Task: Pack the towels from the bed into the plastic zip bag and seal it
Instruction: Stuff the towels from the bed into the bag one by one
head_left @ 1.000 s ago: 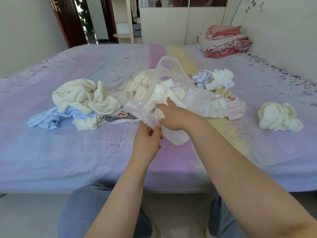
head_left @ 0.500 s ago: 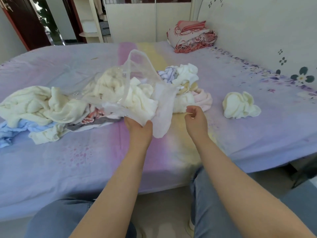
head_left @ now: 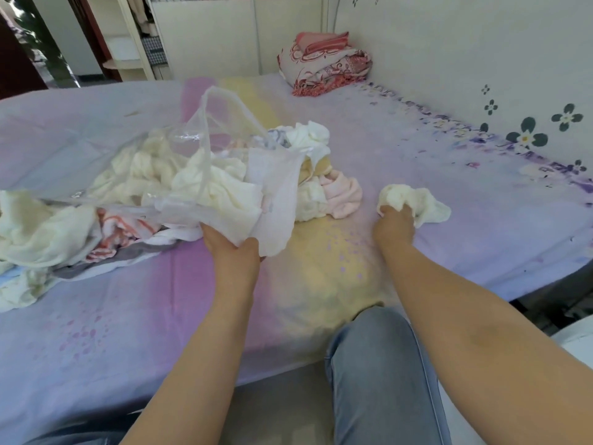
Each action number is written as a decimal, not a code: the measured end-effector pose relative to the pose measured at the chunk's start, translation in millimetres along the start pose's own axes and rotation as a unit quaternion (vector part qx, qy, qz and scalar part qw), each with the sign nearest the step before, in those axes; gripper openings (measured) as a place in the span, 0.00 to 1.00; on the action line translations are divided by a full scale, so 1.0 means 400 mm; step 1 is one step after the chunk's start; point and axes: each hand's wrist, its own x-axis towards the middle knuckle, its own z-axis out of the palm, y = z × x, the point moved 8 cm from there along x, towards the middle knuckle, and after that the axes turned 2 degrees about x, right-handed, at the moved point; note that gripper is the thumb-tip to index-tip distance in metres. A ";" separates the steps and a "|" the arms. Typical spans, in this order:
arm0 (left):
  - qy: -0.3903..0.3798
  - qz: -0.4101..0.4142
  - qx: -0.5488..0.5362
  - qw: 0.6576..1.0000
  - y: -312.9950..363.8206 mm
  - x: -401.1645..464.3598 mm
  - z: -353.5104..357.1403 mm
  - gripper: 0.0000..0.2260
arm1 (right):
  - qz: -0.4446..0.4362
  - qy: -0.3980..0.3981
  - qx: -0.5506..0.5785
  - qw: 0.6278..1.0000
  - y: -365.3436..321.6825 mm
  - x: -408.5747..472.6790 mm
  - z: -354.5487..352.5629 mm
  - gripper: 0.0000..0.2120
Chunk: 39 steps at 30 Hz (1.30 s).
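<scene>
At frame centre, the plastic zip bag (head_left: 224,175) is being gripped by the left hand (head_left: 232,244); a cream towel (head_left: 414,200) is being clutched by the right hand (head_left: 393,224).

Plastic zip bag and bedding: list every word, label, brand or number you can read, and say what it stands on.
None can be read.
plastic zip bag: clear, no legible print.
bed sheet: petal pattern only.
folded quilt: floral pattern only.
wall: painted flowers, no letters.

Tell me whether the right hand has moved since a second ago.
Yes. The right hand left the clear plastic zip bag and went rightward across the bed to the lone cream towel, which it now grips.
</scene>
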 end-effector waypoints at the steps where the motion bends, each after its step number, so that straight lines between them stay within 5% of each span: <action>1: 0.006 0.005 -0.004 1.000 0.000 -0.001 -0.009 0.39 | -0.001 0.011 0.021 1.000 0.007 0.000 -0.005 0.20; 6: 0.030 -0.018 0.009 0.999 -0.027 -0.022 -0.032 0.36 | -0.051 -0.004 0.089 0.995 -0.097 -0.123 -0.030 0.18; 9: 0.035 -0.029 0.014 0.999 -0.036 -0.038 -0.041 0.37 | -0.118 -0.188 0.056 0.973 -0.200 -0.309 0.010 0.18; 13: 0.042 -0.034 0.004 0.999 -0.030 -0.046 -0.068 0.39 | -0.205 -0.390 0.062 0.896 -0.290 -0.509 0.026 0.16; 17: 0.072 -0.038 -0.009 0.997 -0.014 -0.053 -0.102 0.37 | -0.250 -0.223 -0.096 0.937 -0.282 -0.437 0.039 0.23; 21: 0.076 -0.051 -0.017 0.996 -0.009 -0.075 -0.117 0.38 | -0.199 -0.287 -0.119 0.929 -0.183 -0.429 0.157 0.41; 23: 0.073 -0.053 -0.011 0.996 -0.009 -0.082 -0.125 0.39 | -0.228 -0.224 -0.117 0.940 -0.172 -0.441 0.178 0.34; 28: 0.061 -0.064 0.016 0.996 -0.011 -0.103 -0.160 0.41 | -0.174 -0.208 0.199 0.942 -0.222 -0.463 0.071 0.11; 31: 0.055 -0.058 0.029 0.996 0.000 -0.107 -0.188 0.40 | -0.218 0.007 0.483 0.848 -0.274 -0.572 -0.126 0.23; 33: 0.043 -0.045 0.030 0.998 0.015 -0.111 -0.196 0.39 | -0.346 0.130 0.522 0.769 -0.343 -0.681 -0.208 0.29; 34: 0.037 -0.041 0.031 0.998 0.021 -0.113 -0.199 0.39 | -0.398 0.147 0.494 0.759 -0.397 -0.713 -0.212 0.27; 35: 0.032 -0.038 0.032 0.998 0.028 -0.114 -0.202 0.39 | -0.423 0.121 0.440 0.783 -0.467 -0.721 -0.197 0.25; 37: 0.020 -0.033 0.027 0.999 0.041 -0.114 -0.213 0.39 | -0.393 -0.078 0.219 0.890 -0.600 -0.685 -0.085 0.30; 39: 0.012 -0.021 0.014 1.000 0.049 -0.112 -0.230 0.38 | -0.364 -0.269 -0.001 0.892 -0.638 -0.683 0.028 0.33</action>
